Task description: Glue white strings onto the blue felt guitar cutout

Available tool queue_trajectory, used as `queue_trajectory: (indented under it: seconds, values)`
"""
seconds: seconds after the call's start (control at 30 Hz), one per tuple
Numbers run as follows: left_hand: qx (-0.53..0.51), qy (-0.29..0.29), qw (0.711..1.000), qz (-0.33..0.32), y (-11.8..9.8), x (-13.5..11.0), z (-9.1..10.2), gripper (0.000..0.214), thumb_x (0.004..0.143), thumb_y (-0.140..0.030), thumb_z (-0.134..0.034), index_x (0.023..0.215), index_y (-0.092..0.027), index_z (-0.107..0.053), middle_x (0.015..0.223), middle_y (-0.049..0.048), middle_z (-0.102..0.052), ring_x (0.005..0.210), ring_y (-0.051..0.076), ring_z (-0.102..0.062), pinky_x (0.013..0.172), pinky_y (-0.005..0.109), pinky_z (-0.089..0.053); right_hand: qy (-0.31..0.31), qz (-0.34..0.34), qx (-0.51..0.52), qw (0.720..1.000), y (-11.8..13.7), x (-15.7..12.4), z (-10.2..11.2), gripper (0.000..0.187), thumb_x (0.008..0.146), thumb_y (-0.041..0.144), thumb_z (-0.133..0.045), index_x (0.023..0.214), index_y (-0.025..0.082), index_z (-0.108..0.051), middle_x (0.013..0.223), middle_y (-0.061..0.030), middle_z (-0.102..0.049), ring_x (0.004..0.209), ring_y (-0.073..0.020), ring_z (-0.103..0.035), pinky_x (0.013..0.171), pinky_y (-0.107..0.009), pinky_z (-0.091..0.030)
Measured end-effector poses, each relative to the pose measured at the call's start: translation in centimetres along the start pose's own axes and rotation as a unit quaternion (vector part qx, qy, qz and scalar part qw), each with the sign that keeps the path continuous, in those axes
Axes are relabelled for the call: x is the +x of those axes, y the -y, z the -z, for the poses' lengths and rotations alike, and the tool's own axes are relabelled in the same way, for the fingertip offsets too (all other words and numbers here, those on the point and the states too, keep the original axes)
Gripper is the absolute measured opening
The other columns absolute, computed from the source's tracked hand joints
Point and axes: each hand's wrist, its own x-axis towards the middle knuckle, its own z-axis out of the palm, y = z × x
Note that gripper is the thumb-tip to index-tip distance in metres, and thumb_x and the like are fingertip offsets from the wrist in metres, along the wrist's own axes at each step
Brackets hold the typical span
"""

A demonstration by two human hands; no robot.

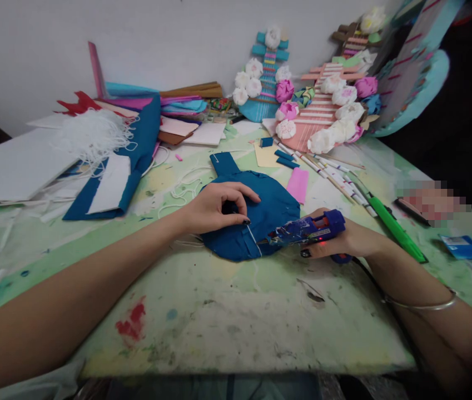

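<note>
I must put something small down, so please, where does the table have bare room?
The widest free patch is the stained near side of the table, between left forearm and right forearm, below the blue piece. Smaller room: between blue sheet and left forearm. Crowded: the back, with guitars and yarn, and the right, with sticks and green tool.

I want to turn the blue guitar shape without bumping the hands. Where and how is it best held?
Probably pinch its narrow neck from the far side: it juts from the round body, clear of the left hand and glue gun.
</note>
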Motion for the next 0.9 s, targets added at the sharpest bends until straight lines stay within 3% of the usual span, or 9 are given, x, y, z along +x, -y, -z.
queue_trajectory:
  seconds: [0.57, 0.9]
  values:
    - [-0.004, -0.008, 1.000, -0.002, -0.27, 0.03, -0.13, 0.007, 0.076, -0.018, -0.067, 0.070, -0.016, -0.064, 0.108, 0.0096, -0.067, 0.097, 0.020, -0.063, 0.084, 0.032, -0.049, 0.002, -0.012, 0.013, 1.000, 0.55, 0.21, -0.43, 0.018, 0.066, 0.026, -0.075, 0.065, 0.016, -0.060, 0.057, 0.0049, -0.050, 0.052, -0.0092, -0.040, 0.051, -0.023, -0.037]
    - [0.047, -0.019, 0.998, -0.034, -0.39, 0.00, -0.67, 0.006, 0.078, -0.016, -0.065, 0.072, -0.015, -0.064, 0.106, 0.0108, -0.067, 0.097, 0.019, -0.063, 0.085, 0.033, -0.050, -0.017, -0.007, 0.005, 1.000, 0.47, 0.26, -0.67, 0.015, 0.067, 0.023, -0.072, 0.066, 0.016, -0.059, 0.057, 0.0050, -0.051, 0.051, -0.0085, -0.040, 0.048, -0.022, -0.034]
